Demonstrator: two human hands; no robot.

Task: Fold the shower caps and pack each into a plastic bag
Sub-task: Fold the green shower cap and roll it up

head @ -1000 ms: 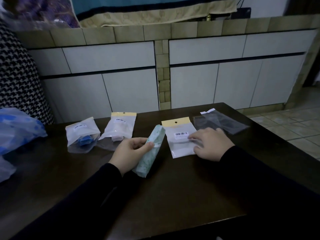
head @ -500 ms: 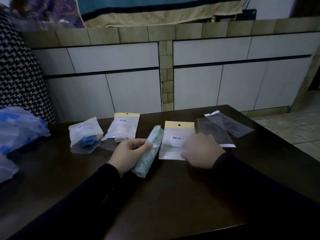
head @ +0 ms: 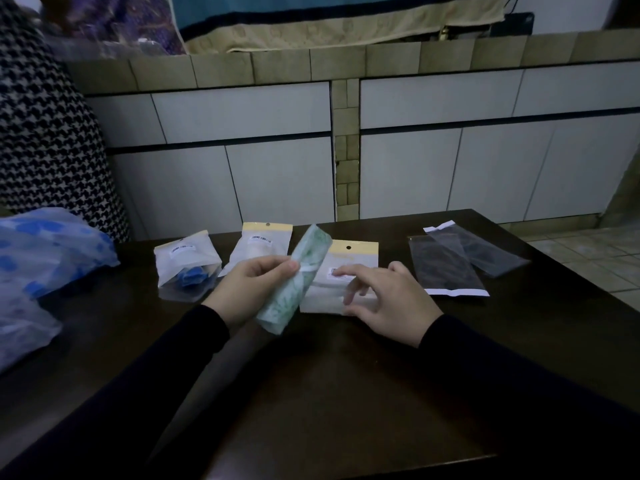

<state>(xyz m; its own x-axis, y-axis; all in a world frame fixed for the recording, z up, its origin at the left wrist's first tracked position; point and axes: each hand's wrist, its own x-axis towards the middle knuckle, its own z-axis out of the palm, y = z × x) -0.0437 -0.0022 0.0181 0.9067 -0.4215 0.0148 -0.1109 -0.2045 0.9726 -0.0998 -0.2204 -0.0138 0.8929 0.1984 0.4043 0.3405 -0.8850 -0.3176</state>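
Note:
My left hand (head: pixel 254 289) grips a folded green-and-white shower cap (head: pixel 298 278), rolled into a long strip and tilted up toward the far side. Just to its right lies an empty plastic bag with a yellow header (head: pixel 349 268) flat on the dark table (head: pixel 329 393). My right hand (head: pixel 384 299) pinches the near edge of that bag, index finger lying on its barcode label. Two packed bags sit farther left: one holding a blue cap (head: pixel 187 265), one holding a pale cap (head: pixel 258 245).
Two clear sleeves with white strips (head: pixel 446 268) lie at the table's far right. A crumpled blue-and-white plastic pile (head: pixel 45 258) covers the left edge. A houndstooth-patterned fabric (head: pixel 45 150) and white cabinet fronts (head: pixel 415 168) stand behind the table.
My right hand slid the yellow-header bag leftward, next to the rolled cap, and now pinches its near edge. My left hand raised the cap slightly.

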